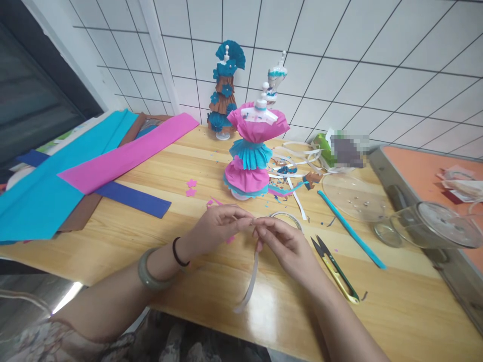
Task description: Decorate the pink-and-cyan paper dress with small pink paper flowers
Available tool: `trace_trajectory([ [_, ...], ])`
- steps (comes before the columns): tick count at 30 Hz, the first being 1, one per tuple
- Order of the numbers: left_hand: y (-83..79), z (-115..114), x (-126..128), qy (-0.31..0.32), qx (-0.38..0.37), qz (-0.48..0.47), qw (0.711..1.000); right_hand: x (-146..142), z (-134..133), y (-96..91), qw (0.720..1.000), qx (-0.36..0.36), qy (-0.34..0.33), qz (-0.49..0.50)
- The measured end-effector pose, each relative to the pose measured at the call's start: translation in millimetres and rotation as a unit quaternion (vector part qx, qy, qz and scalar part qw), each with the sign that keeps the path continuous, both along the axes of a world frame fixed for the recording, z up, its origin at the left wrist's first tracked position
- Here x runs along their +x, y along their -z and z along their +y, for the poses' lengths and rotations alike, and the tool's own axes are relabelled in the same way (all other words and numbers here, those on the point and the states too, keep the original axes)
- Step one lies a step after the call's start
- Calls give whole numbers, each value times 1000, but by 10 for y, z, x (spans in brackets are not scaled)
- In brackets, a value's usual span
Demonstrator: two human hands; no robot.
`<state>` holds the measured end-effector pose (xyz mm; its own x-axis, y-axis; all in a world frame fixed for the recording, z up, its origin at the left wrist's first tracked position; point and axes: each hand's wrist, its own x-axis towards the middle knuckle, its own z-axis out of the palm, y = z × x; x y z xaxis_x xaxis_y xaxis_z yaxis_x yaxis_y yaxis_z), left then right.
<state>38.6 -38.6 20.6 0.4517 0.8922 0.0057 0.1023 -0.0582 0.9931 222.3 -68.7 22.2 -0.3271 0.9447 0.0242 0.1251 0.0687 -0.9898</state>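
My left hand (pixel 222 227) and my right hand (pixel 285 245) meet fingertip to fingertip above the table's front half. From the pinched fingers of my right hand a narrow white strip (pixel 252 284) hangs down in a curve. My left thumb and finger are closed at the same spot, on something too small to make out. Just beyond stands a dress-form figure with a ruffled pink and turquoise crepe-paper dress (pixel 251 173). Behind my right hand, partly hidden, lies a roll of tape (pixel 290 217). Yellow-and-green thread snips (pixel 335 271) lie to the right.
Crepe-paper sheets, turquoise (pixel 37 201) and pink (pixel 132 151), lie at left over a dark blue strip (pixel 132 198). A blue-and-brown dressed figure (pixel 222 100) stands by the tiled wall. Pink paper flowers (pixel 191 192), a turquoise strip (pixel 350 229) and a clear container (pixel 433 224) are around.
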Motion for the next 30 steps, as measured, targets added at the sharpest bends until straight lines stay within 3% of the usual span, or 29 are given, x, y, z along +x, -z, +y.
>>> trace_trajectory([
  [4,12,2,11,-22,118,26,992,-2,-3,3,1000,-11,9,-18],
  [9,-20,-6,27,-37,278,83,956,-17,5,-2,999,-46,13,6],
  [13,-23,-25,49,-73,324,93,939,-29,5,-10,997,-68,17,34],
  [18,23,-30,64,-111,182,47,976,-54,-24,-10,997,-60,45,28],
  [22,51,-28,73,-92,13,-43,995,-68,-54,26,997,10,70,-25],
  [27,48,-18,89,-94,-146,-193,966,-60,-66,20,991,66,112,-14],
  [30,55,-8,90,-56,-209,-243,946,-50,-56,-3,989,83,122,-3],
])
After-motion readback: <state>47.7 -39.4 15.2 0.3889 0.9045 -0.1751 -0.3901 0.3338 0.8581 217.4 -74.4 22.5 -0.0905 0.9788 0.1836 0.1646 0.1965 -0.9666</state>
